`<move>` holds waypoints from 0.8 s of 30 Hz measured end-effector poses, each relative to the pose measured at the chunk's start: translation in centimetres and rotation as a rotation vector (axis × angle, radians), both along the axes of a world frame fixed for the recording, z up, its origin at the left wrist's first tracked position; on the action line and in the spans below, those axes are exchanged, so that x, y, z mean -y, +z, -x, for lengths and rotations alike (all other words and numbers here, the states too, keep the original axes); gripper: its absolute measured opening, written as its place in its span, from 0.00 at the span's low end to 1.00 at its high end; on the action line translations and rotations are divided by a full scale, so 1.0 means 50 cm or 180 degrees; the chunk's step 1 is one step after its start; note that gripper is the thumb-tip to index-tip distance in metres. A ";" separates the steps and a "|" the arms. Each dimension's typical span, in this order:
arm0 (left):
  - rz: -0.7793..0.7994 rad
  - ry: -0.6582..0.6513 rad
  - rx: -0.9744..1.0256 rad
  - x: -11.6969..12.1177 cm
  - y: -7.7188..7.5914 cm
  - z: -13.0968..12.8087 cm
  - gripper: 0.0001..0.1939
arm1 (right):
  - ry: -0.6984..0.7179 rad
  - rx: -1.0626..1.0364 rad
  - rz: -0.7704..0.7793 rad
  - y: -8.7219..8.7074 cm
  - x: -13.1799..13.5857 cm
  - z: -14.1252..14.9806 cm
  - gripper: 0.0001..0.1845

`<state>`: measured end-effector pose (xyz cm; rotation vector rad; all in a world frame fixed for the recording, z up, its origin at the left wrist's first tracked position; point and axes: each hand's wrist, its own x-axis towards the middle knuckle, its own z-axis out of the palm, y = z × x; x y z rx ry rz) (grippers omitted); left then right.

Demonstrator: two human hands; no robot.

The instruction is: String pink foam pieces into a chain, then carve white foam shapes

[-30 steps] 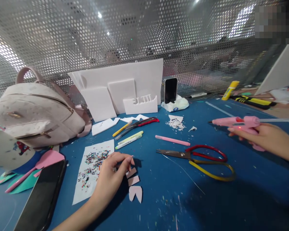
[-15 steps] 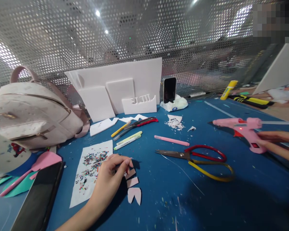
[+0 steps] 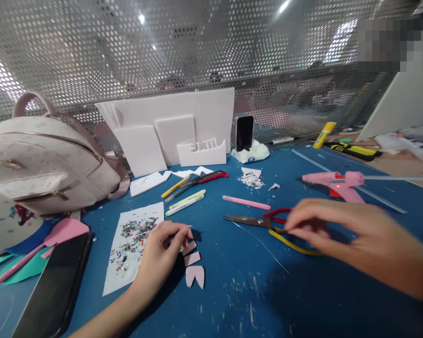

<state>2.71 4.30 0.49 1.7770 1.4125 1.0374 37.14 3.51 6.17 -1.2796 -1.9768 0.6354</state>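
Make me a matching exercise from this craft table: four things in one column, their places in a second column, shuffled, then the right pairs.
Things:
1. scissors
2. glue gun
3. backpack
4. small pink pieces

Places:
A. at the table's far left, against the perforated screen
B. under the right hand
C. standing on the blue table behind the right hand
D. by the fingertips of the left hand

Pairs: 1-B, 2-C, 3-A, 4-D
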 end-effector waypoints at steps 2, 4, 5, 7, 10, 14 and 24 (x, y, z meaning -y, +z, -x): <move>-0.0014 -0.0012 0.0016 0.002 -0.002 0.001 0.16 | 0.0770 0.0302 -0.0070 -0.002 -0.026 0.086 0.07; -0.0024 -0.0008 0.0031 0.004 -0.005 0.003 0.17 | 0.0955 0.0287 -0.0100 -0.014 -0.053 0.156 0.05; -0.0023 -0.0003 0.0033 0.004 -0.006 0.003 0.17 | 0.1019 0.0258 -0.0130 -0.022 -0.065 0.184 0.05; -0.0016 0.0013 0.0029 0.004 -0.008 0.004 0.17 | 0.1117 0.0242 -0.0267 -0.039 -0.085 0.225 0.09; -0.0008 0.0015 0.0030 0.004 -0.010 0.003 0.17 | 0.1140 0.0387 -0.0626 -0.059 -0.103 0.257 0.11; 0.0030 -0.0027 0.0019 0.002 -0.011 0.002 0.17 | 0.1232 0.0524 -0.0923 -0.079 -0.114 0.266 0.09; -0.0091 -0.0157 -0.0205 0.002 -0.004 -0.001 0.16 | 0.1160 0.0080 -0.0802 -0.117 -0.103 0.271 0.07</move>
